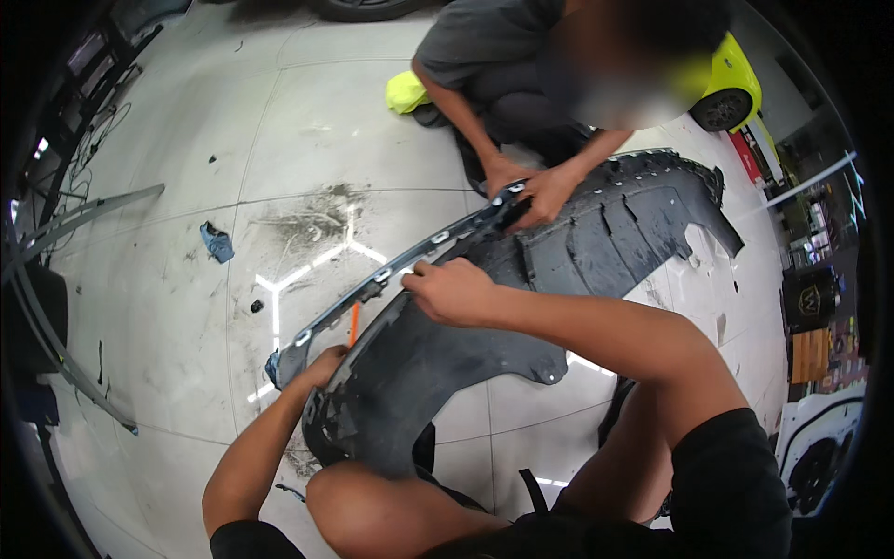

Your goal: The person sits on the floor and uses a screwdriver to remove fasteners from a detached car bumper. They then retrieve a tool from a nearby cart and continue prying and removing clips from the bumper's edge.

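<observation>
A large black plastic car liner panel (438, 345) with ribs and a curved cut-out lies across the floor before me. Along its far edge runs a dark trim strip (386, 270) with several pale clips. My right hand (453, 291) is closed over the panel's edge near the middle, fingertips curled beside the strip. Down at the near left end, my left hand (326, 365) is closed where a slim orange stick (354, 324) rises from its fingertips, between strip and panel. Its fingers are partly hidden.
Opposite me a co-worker crouches, both hands (540, 196) on the strip. A blue crumpled scrap (217, 242) and dark dirt (317, 219) lie on the tiled floor. Long curved grey strips (84, 210) stand at left. A lime-yellow car (731, 88) is at far right.
</observation>
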Demonstrator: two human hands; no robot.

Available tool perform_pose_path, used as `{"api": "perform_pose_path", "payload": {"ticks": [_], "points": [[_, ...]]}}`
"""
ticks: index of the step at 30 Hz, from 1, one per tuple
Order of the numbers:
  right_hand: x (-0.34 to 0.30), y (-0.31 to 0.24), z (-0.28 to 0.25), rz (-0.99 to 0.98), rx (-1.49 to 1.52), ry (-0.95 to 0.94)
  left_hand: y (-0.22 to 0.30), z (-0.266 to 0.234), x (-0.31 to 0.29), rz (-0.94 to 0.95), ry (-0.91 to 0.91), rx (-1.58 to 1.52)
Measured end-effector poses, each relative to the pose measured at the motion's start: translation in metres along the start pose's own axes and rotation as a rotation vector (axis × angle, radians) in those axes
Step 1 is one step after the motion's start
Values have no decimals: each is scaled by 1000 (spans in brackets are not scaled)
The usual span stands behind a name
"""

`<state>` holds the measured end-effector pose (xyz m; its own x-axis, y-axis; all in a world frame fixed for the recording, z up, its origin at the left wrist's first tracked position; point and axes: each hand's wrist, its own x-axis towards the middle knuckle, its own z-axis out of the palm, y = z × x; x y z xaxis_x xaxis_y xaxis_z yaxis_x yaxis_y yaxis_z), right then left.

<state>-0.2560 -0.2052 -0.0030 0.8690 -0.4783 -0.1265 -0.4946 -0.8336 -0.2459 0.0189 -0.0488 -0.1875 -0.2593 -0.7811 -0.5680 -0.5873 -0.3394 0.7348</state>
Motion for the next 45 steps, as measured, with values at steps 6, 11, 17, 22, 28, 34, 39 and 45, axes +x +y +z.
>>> {"api": "perform_pose_path", "payload": {"ticks": [6, 11, 17, 22, 28, 34, 39, 45], "points": [[4, 1, 3, -40, 6, 21, -61, 39, -136, 451, 473, 468], [0, 7, -34, -85, 117, 153, -111, 13, -340, -459, 618, 578], [-93, 98, -82, -253, 228, -141, 142, 11, -344, -294, 644, 779], [-203, 165, -112, -238, 988, -274, 413, 75, -147, 64, 241, 859], [-335, 328, -86, -214, 683, -342, 557, 226, 155, 247, 3, 764], [-512, 481, -4, 406, 436, -292, 647, 289, 278, 193, 148, 675], [-654, 530, 36, 528, 253, -487, 642, 155, 302, 181, 416, 763], [-600, 595, -19, 565, 116, -741, 631, 53, 334, 48, 395, 669]]}}
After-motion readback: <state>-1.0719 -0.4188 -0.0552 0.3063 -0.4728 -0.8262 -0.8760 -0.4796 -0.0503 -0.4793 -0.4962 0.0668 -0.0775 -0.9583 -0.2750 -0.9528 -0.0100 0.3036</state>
